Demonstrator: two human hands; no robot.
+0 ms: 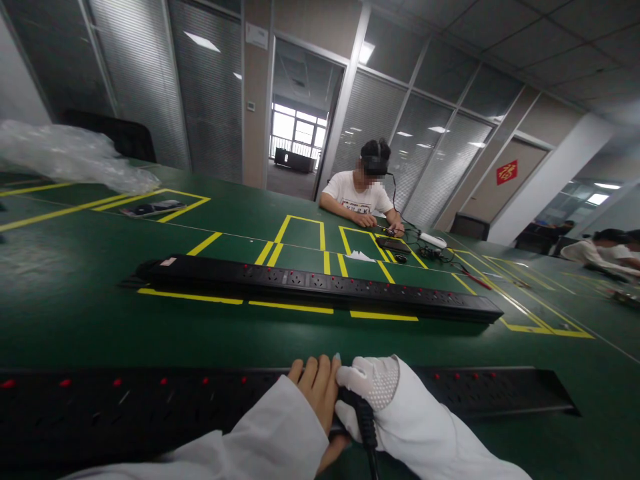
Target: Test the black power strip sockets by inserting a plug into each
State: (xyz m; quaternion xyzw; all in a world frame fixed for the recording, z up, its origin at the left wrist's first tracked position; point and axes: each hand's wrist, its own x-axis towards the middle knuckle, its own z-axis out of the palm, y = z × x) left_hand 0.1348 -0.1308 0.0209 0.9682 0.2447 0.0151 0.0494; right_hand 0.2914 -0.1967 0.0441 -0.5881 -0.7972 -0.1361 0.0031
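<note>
A long black power strip (500, 393) with red dots along it lies across the near edge of the green table. My left hand (316, 387), bare, rests over its middle with the fingers over the far edge and the thumb below, gripping the strip. Right beside it, my right hand (367, 390) in a white dotted glove is closed around a black plug (357, 407), whose cable hangs down toward me. The plug is at the strip; whether it sits in a socket is hidden by the hand.
A second black power strip (325, 287) lies farther back on the green table (225, 340), among yellow tape outlines. Clear plastic wrap (65, 157) is at the far left, near a phone-like item (153, 208). Across the table a person (363, 190) handles something near cables and a white strip (433, 240).
</note>
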